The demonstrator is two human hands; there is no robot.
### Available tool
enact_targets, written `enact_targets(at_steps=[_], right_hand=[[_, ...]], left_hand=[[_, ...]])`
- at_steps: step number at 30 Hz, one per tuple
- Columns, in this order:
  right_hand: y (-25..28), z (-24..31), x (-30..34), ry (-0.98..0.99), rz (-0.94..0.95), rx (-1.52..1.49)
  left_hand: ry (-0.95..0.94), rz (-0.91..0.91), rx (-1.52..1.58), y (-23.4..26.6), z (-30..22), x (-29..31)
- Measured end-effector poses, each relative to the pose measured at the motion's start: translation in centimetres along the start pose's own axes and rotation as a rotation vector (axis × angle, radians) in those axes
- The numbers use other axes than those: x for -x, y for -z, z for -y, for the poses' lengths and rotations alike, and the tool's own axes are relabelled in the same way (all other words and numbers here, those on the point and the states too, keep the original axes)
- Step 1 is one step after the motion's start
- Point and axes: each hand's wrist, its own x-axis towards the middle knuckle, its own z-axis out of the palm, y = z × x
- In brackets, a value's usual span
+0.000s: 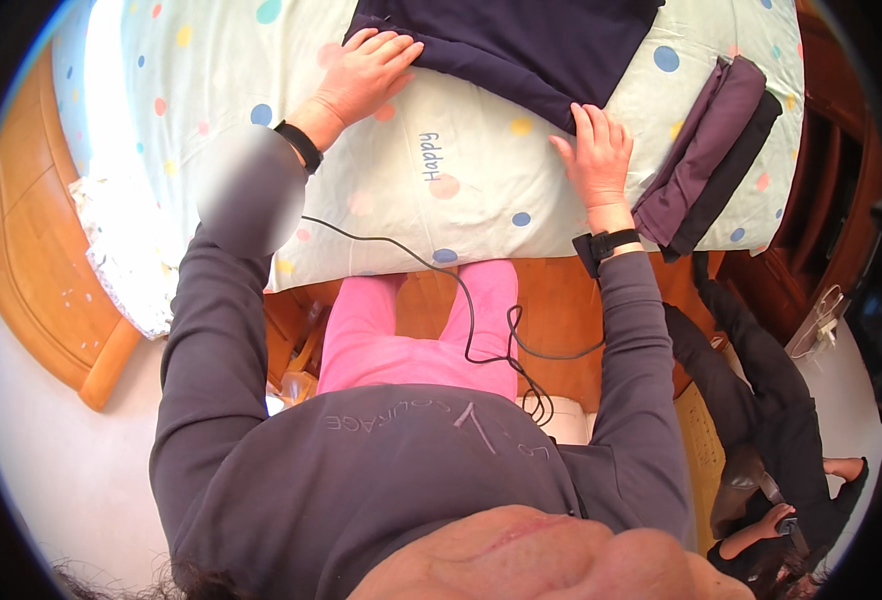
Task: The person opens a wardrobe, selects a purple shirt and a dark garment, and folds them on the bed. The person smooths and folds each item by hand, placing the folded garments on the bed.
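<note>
A dark navy garment (531,40) lies spread on the bed at the top of the head view; its far part runs out of the picture, so I cannot tell its exact kind. My left hand (361,75) rests flat on its near left corner, fingers stretched out. At the near right corner, my right hand (599,150) touches the edge with its fingertips, thumb held apart. Right of that hand lie a folded purple garment (706,140) and a folded black garment (731,180), side by side and touching.
The bed has a pale dotted sheet (361,200). A black cable (391,240) runs from my left sleeve across my lap to my right arm. A wooden headboard-like panel (51,240) stands at left. Another person (771,420) in dark clothes sits at lower right.
</note>
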Motion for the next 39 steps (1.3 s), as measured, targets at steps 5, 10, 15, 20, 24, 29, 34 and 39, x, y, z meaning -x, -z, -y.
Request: enact_targets(at_steps=[5, 10, 15, 20, 24, 29, 34, 39], right_hand=[[-0.8, -1.9, -2.4, -0.277, 0.063, -0.143], [-1.0, -2.3, -4.5, -0.292, -0.088, 0.014], [-0.9, -1.1, -3.2, -0.033, 0.015, 0.021], [-1.6, -6.4, -9.4, -0.365, -0.275, 0.062], [-0.9, -5.4, -10.3, -0.221, -0.261, -0.048], [-1.5, -3.4, -8.9, -0.112, 0.234, 0.015], [-3.7, -8.3, -15.3, -0.198, -0.162, 0.006], [-3.2, -7.9, -16.6, -0.078, -0.066, 0.114]], left_hand=[[0.148, -0.007, 0.140, -0.8, 2.6, -3.4], [0.290, -0.294, 0.096, -0.7, 2.7, -6.9], [0.088, 0.213, -0.052, -0.3, -1.1, -3.8], [0.199, 0.268, -0.194, -1.8, 2.8, -9.8], [0.292, -0.145, 0.057, -1.6, 2.6, -12.8], [0.124, 0.254, -0.040, -1.3, 0.2, -11.4], [0.235, -0.127, -0.032, -3.0, 4.7, -19.4], [0.038, -0.213, 0.029, -2.5, 4.2, -20.8]])
